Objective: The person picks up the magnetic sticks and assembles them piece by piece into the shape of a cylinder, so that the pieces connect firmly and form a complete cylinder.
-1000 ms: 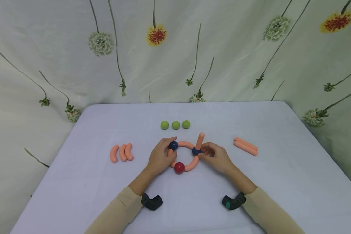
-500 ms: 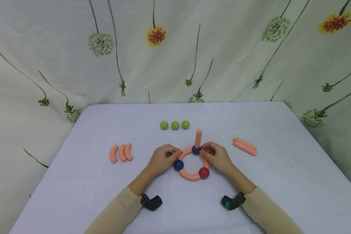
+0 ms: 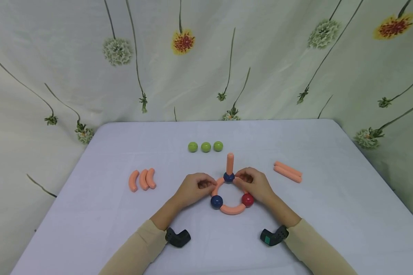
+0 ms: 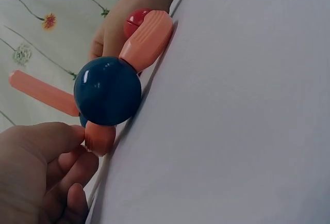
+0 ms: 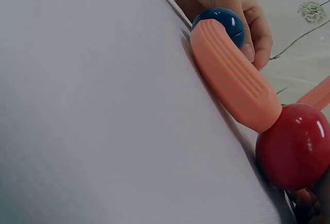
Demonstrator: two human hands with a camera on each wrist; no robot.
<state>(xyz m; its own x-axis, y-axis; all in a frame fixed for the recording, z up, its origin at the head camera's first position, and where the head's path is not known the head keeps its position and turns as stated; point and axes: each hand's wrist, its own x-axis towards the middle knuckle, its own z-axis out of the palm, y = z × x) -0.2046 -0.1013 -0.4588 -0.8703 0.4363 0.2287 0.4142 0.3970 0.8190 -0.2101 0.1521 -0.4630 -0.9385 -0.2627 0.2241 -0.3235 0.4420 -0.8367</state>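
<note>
A ring of three curved orange rods and three balls lies on the table, like a magnetic building toy. A straight orange rod (image 3: 230,164) stands upright on its far blue ball (image 3: 228,177). My left hand (image 3: 195,188) pinches the left curved rod (image 4: 100,139) above the near blue ball (image 3: 217,201). With thumb and fingertips my right hand (image 3: 256,185) grips the right curved rod, close beside the far blue ball; this hand covers most of that rod. The red ball (image 3: 247,200) sits at the near right. The front curved rod (image 3: 232,210) joins it to the near blue ball.
Three green balls (image 3: 205,147) form a row behind the ring. Three loose curved rods (image 3: 143,179) lie at the left, and straight orange rods (image 3: 288,172) lie together at the right. A flower-patterned cloth (image 3: 206,76) hangs behind the table (image 3: 89,229).
The ring has turned: the red ball swung from the front left to the near right, the left blue ball came nearer. My left hand shifted from around that blue ball to the curved rod.
</note>
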